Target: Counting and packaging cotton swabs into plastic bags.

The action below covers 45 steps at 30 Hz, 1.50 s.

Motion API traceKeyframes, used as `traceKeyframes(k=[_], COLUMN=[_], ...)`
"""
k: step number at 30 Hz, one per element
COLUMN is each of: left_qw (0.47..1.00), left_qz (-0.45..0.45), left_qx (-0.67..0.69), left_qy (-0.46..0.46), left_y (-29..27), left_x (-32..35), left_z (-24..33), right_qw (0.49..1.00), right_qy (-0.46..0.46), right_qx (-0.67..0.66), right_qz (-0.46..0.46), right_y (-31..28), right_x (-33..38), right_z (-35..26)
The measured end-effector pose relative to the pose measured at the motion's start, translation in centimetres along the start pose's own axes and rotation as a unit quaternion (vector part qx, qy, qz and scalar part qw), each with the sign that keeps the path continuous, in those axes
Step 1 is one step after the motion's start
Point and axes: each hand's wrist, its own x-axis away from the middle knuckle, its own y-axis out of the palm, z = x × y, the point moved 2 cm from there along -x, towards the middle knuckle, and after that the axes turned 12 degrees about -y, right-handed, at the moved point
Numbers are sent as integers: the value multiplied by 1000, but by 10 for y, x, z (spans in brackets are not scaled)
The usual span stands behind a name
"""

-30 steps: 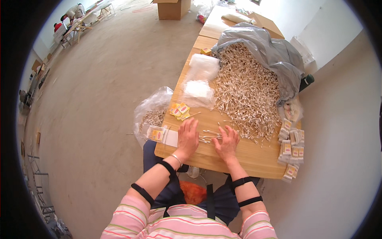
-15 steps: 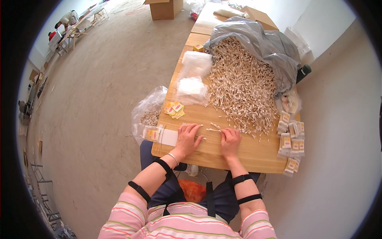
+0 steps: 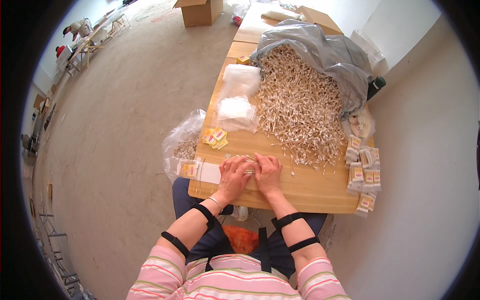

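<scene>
Starting on the left, a clear packet of swabs (image 3: 188, 169) lies by the table's edge next to a white slip (image 3: 210, 172), with some yellow cards (image 3: 215, 137) just beyond. Then the left hand (image 3: 234, 176), curled narrow around a small bunch of cotton swabs (image 3: 249, 171) over the tabletop (image 3: 310, 195). The right hand (image 3: 267, 172) is up against it, fingers close together; can't tell if it's pinching any itself. Those swabs should be super light, stiff-ish along the sticks, soft at the tips, easy to roll or snap, so I'd grab mid-stick and go easy on the cotton. Further right there's the big loose pile (image 3: 300, 105), then stacked little packets (image 3: 364, 172). Compared with half a second ago, the gap between the hands is gone: the right one was off to the side with a few swabs.
</scene>
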Motion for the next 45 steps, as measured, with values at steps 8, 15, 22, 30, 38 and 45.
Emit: traceKeyframes(k=[8,15,22,30,38,45], left_qw=[999,998,999,999,997,995], left_qz=[-12,-66,-19,-3,-9,-12], left_qx=[-53,0,-3,50,74,86], left_qy=[-1,-17,27,0,13,47], left_y=[-9,4,-3,5,4,4], left_x=[-13,-8,-8,-8,-5,-7], left_z=[-14,-16,-17,-23,-26,-20], right_qw=[964,982,999,998,991,993], right_qy=[186,184,31,7,71,66], right_qx=[170,26,2,-36,-7,-6], right_qz=[86,40,35,46,111,93], right_y=[-44,-15,-24,-22,-30,-13], right_x=[36,31,3,19,20,2], right_z=[25,50,2,37,46,39])
